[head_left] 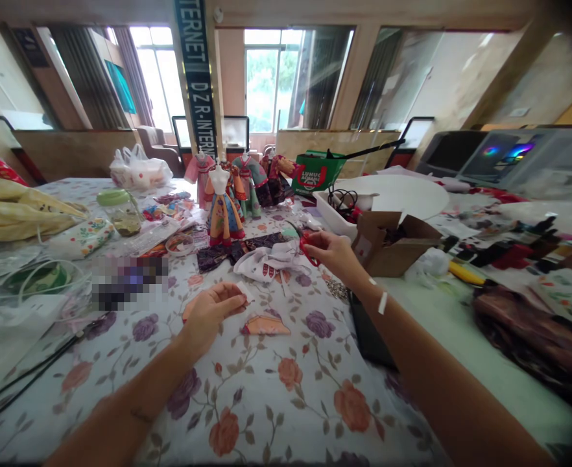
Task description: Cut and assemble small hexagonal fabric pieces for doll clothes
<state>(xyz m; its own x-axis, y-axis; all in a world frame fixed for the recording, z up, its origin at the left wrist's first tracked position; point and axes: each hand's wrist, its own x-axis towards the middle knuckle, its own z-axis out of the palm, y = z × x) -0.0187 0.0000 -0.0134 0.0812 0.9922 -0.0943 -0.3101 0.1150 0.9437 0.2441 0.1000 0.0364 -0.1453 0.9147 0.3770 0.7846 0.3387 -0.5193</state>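
My left hand [215,308], low over the flowered tablecloth, pinches a small white piece [244,294], cloth or paper, between thumb and fingertips. Red-handled scissors [308,250] are in my right hand [332,253], their blades pointing away to the upper left. Below and left of the scissors lies a crumpled white cloth [266,261] with red marks. On the table just right of my left hand rests an orange patterned fabric piece [266,324]. Dark patterned fabric [218,255] is spread behind the white cloth.
Several small dress forms in robes [222,201] stand at the back. On the right are a cardboard box [388,243], a white bin [344,217] with cables and a green bag [318,172]. A dark flat object [371,331] lies under my right forearm. A lidded jar [120,214] stands left.
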